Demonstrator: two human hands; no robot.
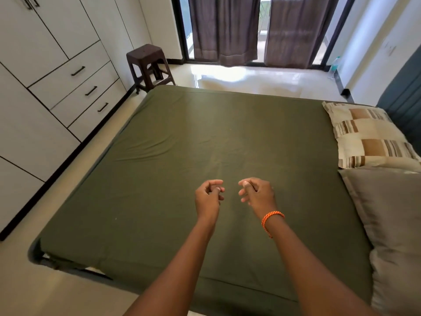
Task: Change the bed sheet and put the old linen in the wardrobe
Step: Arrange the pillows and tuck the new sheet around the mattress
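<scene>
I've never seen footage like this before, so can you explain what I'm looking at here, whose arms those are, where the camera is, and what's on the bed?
There is no machine here. One wide-angle camera sits on a person's head, looking forward and down, so the two bare arms reaching in from the bottom belong to the wearer. The left hand and the right hand hover over the bed with fingers loosely curled; neither has a grip on anything. The right wrist wears an orange bracelet. The bed is covered by an olive green sheet, mostly smooth with a few wrinkles. At the right lie two pillows: a checked pillow farther away and a plain grey pillow nearer. On the left stands a white wardrobe, its doors and drawers closed. Beyond it are a brown stool and curtains.
</scene>
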